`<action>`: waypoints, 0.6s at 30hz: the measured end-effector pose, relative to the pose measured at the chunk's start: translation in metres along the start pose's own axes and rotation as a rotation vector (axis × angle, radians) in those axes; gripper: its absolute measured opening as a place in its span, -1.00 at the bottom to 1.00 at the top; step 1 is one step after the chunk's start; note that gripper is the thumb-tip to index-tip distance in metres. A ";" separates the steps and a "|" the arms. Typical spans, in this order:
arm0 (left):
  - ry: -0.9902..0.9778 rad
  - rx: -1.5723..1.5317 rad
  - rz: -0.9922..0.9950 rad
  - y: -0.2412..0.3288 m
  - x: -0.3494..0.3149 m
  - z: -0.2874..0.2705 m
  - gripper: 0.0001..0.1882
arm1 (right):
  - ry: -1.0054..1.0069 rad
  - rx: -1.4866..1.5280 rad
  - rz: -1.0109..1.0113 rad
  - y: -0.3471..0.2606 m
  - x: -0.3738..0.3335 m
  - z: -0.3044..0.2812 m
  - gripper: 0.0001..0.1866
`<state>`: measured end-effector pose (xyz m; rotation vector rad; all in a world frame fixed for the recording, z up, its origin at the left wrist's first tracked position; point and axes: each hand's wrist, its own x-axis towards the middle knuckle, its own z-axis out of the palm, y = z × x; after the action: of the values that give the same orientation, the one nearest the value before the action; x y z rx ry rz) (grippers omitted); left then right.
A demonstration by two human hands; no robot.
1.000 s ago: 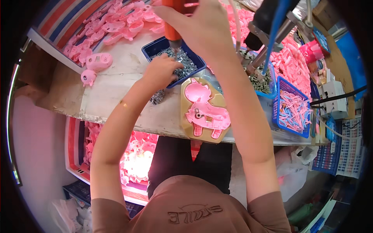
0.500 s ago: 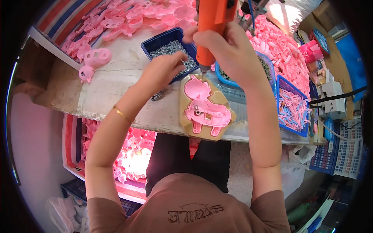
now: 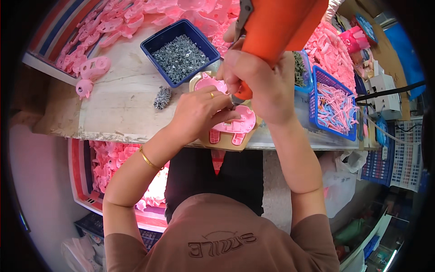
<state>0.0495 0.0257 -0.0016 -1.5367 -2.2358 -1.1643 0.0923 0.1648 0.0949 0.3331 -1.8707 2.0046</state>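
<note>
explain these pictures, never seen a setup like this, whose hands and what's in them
There's no robot: a person works bare-handed, and every picture comes from a camera worn on their head, looking down. The right hand holds an orange power tool. The left hand is at a pink pig-shaped shell in a tan holder; whether it pinches anything is hidden. On the bench are a navy bin of small metal pieces, a blue basket of pink and blue sticks, and heaped pink parts.

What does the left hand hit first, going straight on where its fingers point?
Probably the metal nose of the orange driver, right by the fingertips of the left hand, with the right hand beyond it. Depth is unclear; they may be touching.
</note>
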 end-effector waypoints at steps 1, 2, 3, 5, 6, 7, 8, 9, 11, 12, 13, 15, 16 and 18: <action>0.011 -0.026 -0.008 0.000 -0.001 0.002 -0.76 | -0.003 -0.006 -0.021 0.001 -0.001 -0.001 -0.73; 0.009 -0.027 -0.006 -0.001 -0.003 0.006 -0.76 | 0.000 -0.006 -0.021 0.002 -0.002 -0.003 -0.73; -0.002 -0.082 -0.031 -0.002 -0.006 0.010 -0.76 | -0.005 0.081 0.000 0.003 -0.003 -0.004 -0.75; -0.016 -0.139 -0.056 -0.001 -0.008 0.013 -0.76 | -0.006 0.168 0.023 0.003 -0.005 -0.008 -0.76; -0.052 -0.189 -0.101 0.001 -0.009 0.013 -0.76 | -0.009 0.160 0.044 0.002 -0.007 -0.009 -0.76; -0.087 -0.239 -0.147 0.004 -0.010 0.012 -0.76 | -0.012 0.153 0.066 0.002 -0.008 -0.011 -0.76; -0.089 -0.241 -0.152 0.008 -0.010 0.008 -0.76 | -0.011 0.155 0.071 0.003 -0.012 -0.010 -0.76; -0.073 -0.137 -0.116 0.016 -0.004 0.001 -0.75 | 0.021 0.016 0.047 0.003 -0.017 -0.010 -0.75; -0.057 -0.035 -0.082 0.019 -0.004 -0.001 -0.74 | 0.052 -0.124 0.028 0.006 -0.024 -0.014 -0.74; -0.098 0.003 -0.015 0.016 -0.007 0.000 -0.72 | 0.072 -0.141 0.008 0.011 -0.029 -0.019 -0.75; -0.139 0.041 0.051 0.015 -0.010 0.002 -0.70 | 0.093 -0.158 -0.011 0.013 -0.033 -0.023 -0.76; -0.134 0.070 0.083 0.013 -0.016 0.009 -0.70 | 0.105 -0.144 0.101 0.014 -0.037 -0.025 -0.77; -0.125 0.105 0.119 0.013 -0.019 0.013 -0.70 | 0.120 -0.092 0.093 0.020 -0.036 -0.025 -0.77; -0.145 0.112 0.106 0.012 -0.021 0.017 -0.71 | 0.139 -0.044 0.084 0.025 -0.036 -0.029 -0.77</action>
<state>0.0734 0.0245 -0.0183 -1.7201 -2.2341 -0.9101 0.1162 0.1882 0.0549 0.1017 -1.8672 1.9822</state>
